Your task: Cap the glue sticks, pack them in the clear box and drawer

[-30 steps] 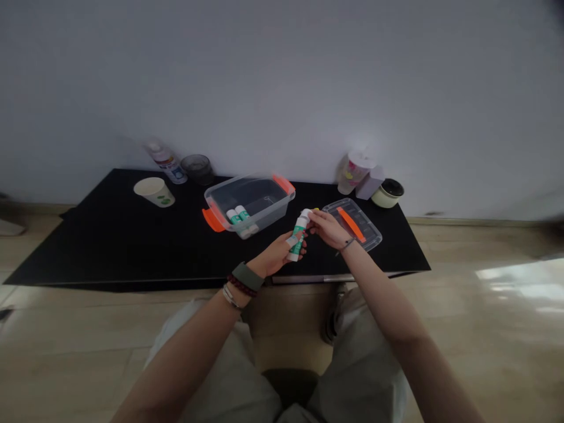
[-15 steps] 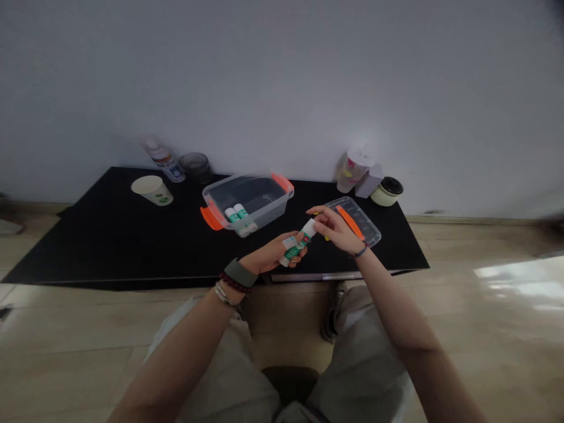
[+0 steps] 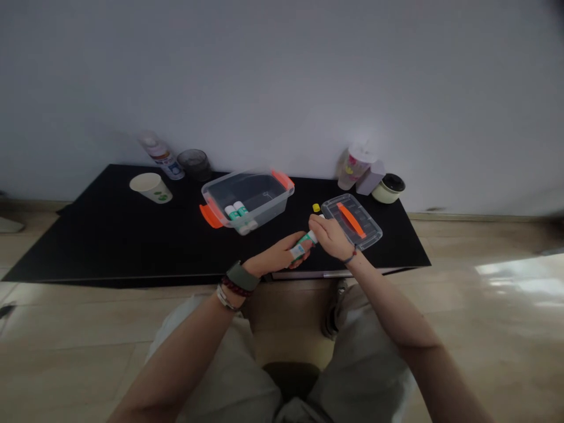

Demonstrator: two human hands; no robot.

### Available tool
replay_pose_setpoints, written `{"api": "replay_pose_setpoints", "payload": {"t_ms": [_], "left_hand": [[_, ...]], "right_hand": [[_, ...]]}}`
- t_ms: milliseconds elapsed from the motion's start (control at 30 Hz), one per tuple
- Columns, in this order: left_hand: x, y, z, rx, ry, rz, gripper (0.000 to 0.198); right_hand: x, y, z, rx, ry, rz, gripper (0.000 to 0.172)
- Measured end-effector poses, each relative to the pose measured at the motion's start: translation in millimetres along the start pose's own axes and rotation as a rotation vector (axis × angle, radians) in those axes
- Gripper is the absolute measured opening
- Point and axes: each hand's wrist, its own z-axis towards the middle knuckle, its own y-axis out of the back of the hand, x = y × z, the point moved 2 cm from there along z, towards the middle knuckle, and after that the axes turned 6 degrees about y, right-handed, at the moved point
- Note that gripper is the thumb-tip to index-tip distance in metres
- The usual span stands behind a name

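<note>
A green and white glue stick [image 3: 298, 251] lies tilted in my left hand [image 3: 282, 254], whose fingers wrap round its body. My right hand [image 3: 328, 235] is closed round the white cap end of the same stick, hiding most of the cap. Left of my hands stands a clear plastic box [image 3: 272, 207] with orange latches. Two more glue sticks [image 3: 237, 211] show inside it. Just beyond my right hand, the box's clear lid [image 3: 372, 232] with an orange handle lies flat, and a small yellow block [image 3: 316, 207] sits beside it.
On the black tabletop [image 3: 110, 247] stand a paper cup [image 3: 152, 188], a spray can [image 3: 163, 157] and a dark glass bowl [image 3: 195, 165] at left. A patterned plastic cup [image 3: 352, 169], a pale box [image 3: 371, 178] and a black-lidded cream jar [image 3: 388, 189] stand at back right. The wall rises behind.
My right hand has closed round the cap end of the glue stick, its fingers previously spread there. The yellow block beside the lid has come into fuller view.
</note>
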Motion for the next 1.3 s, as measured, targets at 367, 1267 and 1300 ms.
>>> {"api": "replay_pose_setpoints", "payload": {"t_ms": [367, 1267, 1300], "left_hand": [[3.8, -2.0, 3.7, -0.453, 0.032, 0.972, 0.026], [3.6, 6.4, 5.8, 0.029, -0.035, 0.143, 0.045], [4.9, 6.5, 6.5, -0.026, -0.043, 0.233, 0.042]], "right_hand": [[-6.9, -16.1, 7.6, 0.026, -0.264, -0.265, 0.031], [2.5, -1.1, 5.5, 0.061, -0.051, -0.218, 0.033], [3.0, -3.1, 6.4, 0.066, -0.097, -0.276, 0.031]]}}
